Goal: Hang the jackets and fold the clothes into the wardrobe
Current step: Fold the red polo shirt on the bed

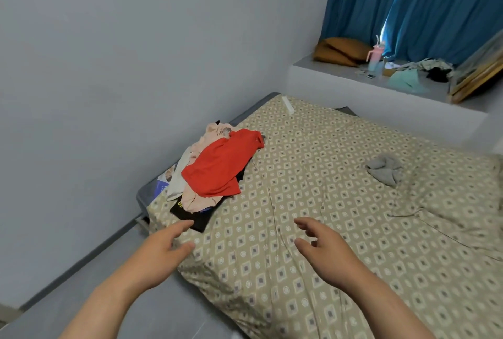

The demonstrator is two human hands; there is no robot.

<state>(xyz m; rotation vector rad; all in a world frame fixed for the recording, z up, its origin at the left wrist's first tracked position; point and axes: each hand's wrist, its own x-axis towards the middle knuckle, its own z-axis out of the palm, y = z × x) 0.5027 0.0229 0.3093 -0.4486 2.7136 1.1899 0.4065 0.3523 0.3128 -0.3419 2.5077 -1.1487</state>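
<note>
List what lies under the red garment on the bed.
Under the red garment, parts of a pink garment, a white garment and a black garment stick out. Anything fully covered cannot be seen.

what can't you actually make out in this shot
All in the head view:
- wardrobe: outside the frame.
- black garment: mostly buried under the red garment, so its type is unclear.
- pale pink garment: its print is too small to read.
- small dark item on the window ledge: too small to identify.
- wooden frames: cut off by the right edge.
</note>
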